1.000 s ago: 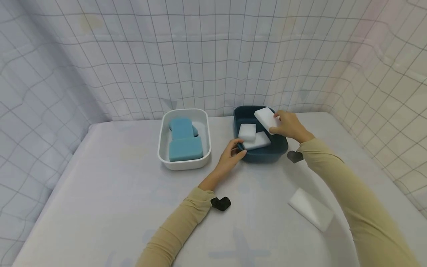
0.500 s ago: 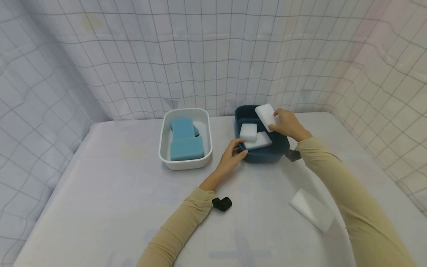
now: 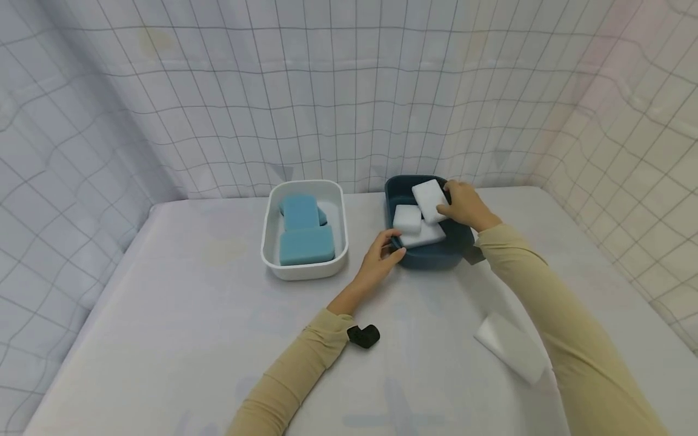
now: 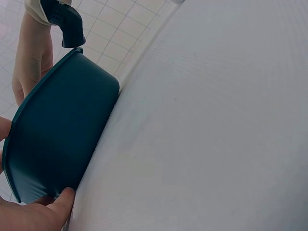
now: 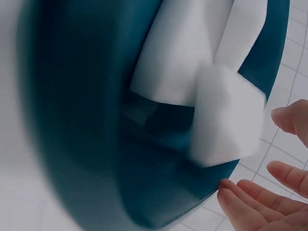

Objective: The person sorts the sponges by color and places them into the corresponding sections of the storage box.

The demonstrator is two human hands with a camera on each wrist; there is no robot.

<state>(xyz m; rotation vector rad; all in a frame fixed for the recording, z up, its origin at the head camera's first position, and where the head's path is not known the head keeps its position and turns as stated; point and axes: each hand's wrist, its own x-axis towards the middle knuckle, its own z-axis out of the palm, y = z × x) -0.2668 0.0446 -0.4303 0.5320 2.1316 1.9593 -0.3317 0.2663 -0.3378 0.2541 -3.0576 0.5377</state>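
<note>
A dark teal bin [image 3: 431,261] stands at the back of the table. My left hand [image 3: 375,261] holds its near left corner, thumb against the outer wall and fingers at the rim. Over the bin's right side, my right hand [image 3: 466,206] has its fingers spread beside a white sponge [image 3: 428,200]. In the right wrist view, a gap separates the fingertips [image 5: 276,168] from that blurred, tilted sponge, which leans over other white sponges. These are a small white block [image 3: 407,218] and a flatter white sponge [image 3: 428,235], both inside the bin.
Left of the bin stands a white tub [image 3: 305,274] with several blue sponges [image 3: 307,245] in it. A flat white piece [image 3: 511,348] lies on the table [image 3: 218,327] near the right forearm. A grid-patterned curtain [image 3: 338,103] hangs close behind both containers.
The white sponge at my right hand has moved slightly left and lower into the bin, and the fingers have let it go. My left hand has kept its place at the corner.
</note>
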